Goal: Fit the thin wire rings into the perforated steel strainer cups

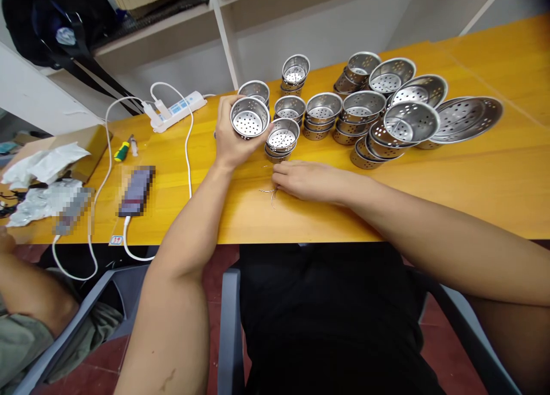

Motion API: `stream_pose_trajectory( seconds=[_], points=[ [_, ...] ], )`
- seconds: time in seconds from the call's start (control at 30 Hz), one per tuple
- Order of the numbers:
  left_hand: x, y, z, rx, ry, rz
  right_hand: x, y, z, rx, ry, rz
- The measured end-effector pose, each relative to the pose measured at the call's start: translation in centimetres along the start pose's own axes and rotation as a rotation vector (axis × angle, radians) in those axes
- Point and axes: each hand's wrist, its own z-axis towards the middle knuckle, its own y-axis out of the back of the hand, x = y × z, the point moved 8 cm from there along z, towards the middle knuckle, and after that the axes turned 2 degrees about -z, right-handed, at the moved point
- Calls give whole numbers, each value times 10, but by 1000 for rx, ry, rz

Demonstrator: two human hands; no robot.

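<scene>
Gripping a perforated metal cup (250, 121) in the left hand (228, 136), with thumb and fingers wrapped round its wall and its open mouth facing the camera. Held just left of a stack of perforated cups (282, 144), and in front of a cup (254, 89) on the far side. Keeping the right hand (306, 180) low at the yellow table (240, 226), just on the near side of that stack, with fingers bent together next to thin wires (268, 191); cannot tell whether pinching these or merely touching them. Surrounded to the right by further stacks, including a leaning one (408, 125), and by a wide perforated dish (472, 120) tilted at the right end. Flanked on the left by a white power strip (180, 112), a green-and-yellow screwdriver (122, 152) and a blurred-out device (137, 190) on a white cable.
</scene>
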Motion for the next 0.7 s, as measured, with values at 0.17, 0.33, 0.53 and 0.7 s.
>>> stream_pose_trajectory(
  seconds=[0.17,0.33,0.53,0.7],
  points=[
    [5,-2,-2,7,54,-15,-9,6,-3,-87,-120,169],
    [10,-7,-3,7,96,-37,-5,27,-10,-378,1,312],
    [3,-6,-2,28,18,-48,-5,52,-16,-622,87,446],
    [-9,-8,-2,23,-74,-74,-13,67,-27,-843,8,440]
  ],
)
